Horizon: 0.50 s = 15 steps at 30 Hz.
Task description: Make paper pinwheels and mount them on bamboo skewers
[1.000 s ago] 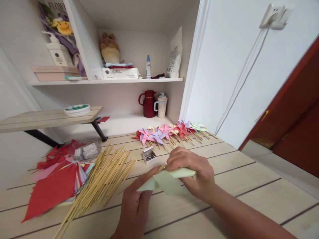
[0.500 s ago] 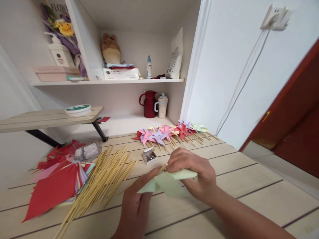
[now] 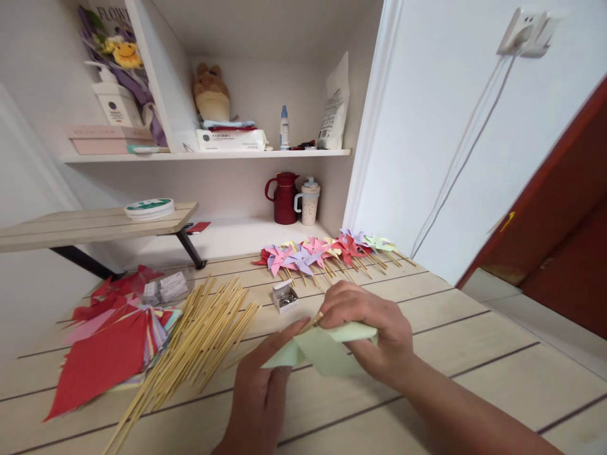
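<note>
A pale green paper pinwheel (image 3: 327, 351) is held between my two hands above the tabletop. My left hand (image 3: 265, 373) is closed, pinching its left blade and a thin wooden stick (image 3: 310, 323) whose tip shows at the pinwheel's centre. From the other side my right hand (image 3: 372, 328) grips the pinwheel, fingers bent over the top near the stick's tip. Whatever lies under those right fingertips is hidden. Just beyond the hands stands a small open box (image 3: 285, 298) of metal pins.
Many loose wooden sticks (image 3: 203, 341) lie to the left, beside a stack of coloured paper (image 3: 102, 360). Finished pinwheels (image 3: 308, 256) line the table's back. A small raised shelf (image 3: 95, 222) stands at left; a red jug (image 3: 285, 199) and a cup (image 3: 310, 201) stand behind.
Hardly anything differs. Both hands keep their grip on the green pinwheel, and my right fingers have shifted very slightly at the stick's tip.
</note>
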Motion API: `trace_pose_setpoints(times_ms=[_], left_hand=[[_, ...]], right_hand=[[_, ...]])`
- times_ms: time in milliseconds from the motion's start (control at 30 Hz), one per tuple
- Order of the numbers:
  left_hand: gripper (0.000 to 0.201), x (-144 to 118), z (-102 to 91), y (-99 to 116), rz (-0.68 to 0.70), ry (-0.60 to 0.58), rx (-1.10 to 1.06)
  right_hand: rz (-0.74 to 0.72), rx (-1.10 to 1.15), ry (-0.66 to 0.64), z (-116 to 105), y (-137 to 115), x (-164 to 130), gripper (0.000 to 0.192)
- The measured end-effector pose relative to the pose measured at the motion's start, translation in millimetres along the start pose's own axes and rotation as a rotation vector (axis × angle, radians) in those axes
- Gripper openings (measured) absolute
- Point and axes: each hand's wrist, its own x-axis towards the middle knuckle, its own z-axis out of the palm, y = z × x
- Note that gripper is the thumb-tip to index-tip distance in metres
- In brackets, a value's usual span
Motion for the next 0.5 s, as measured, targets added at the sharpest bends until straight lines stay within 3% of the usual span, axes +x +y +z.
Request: trace_pose_setpoints(times_ms=[500], left_hand=[[0.045, -0.1, 1.8, -4.0, 0.07, 0.008, -0.014]], right_hand=[[-0.011, 0.037, -0.014, -0.7, -0.8, 1.7, 0.033]])
